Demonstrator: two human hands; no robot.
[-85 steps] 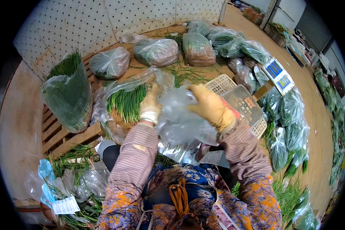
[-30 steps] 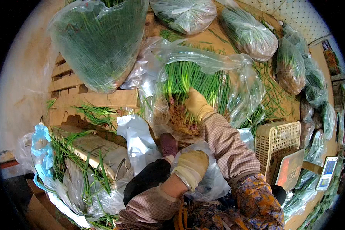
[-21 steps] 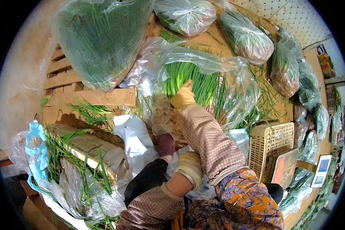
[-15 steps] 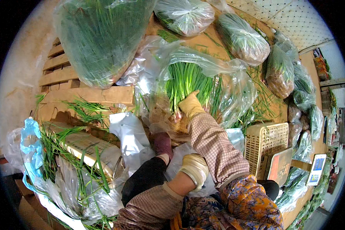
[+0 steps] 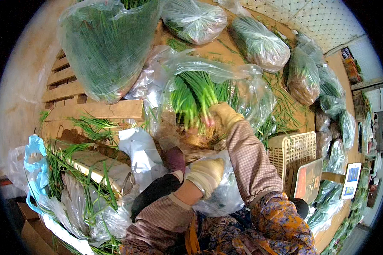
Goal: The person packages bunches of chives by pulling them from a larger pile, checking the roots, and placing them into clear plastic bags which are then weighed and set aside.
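Head view: looking down from above at a person's two gloved hands over a pile of bagged greens on a wooden pallet.
Right hand: the right hand (image 5: 224, 117), in a yellowish glove with a checked sleeve, reaches forward and is clenched around a bunch of long green chives with pale stems (image 5: 195, 100).
Chive bunch: it lies inside a wide crumpled clear plastic sheet (image 5: 225, 74), leaf tips pointing away from the person, pale root ends (image 5: 191, 138) toward the person.
Left hand: the left hand (image 5: 205, 174), also in a yellowish glove, is closed on a clear plastic bag (image 5: 219, 195) held just above the lap, below the root ends.
Pallet: a slatted wooden pallet (image 5: 93, 109) lies under the chives, loose green leaves scattered on its boards.
Big bag: a large clear plastic bag stuffed with green leaves (image 5: 106, 46) stands at upper left, just beside the sheet.
Filled bags: a rounded clear bag of greens (image 5: 195, 19) and a longer one (image 5: 259, 42) lie beyond the bunch; more run down the right side.
Basket: a cream plastic lattice basket (image 5: 291, 148) sits right of the right forearm.
Scale: a digital scale with a brown platform (image 5: 308, 180) and a small display (image 5: 351, 180) is just beside the basket.
Lower left: a blue-edged plastic bag with loose chives (image 5: 36, 161) lies near a pale box (image 5: 98, 163).
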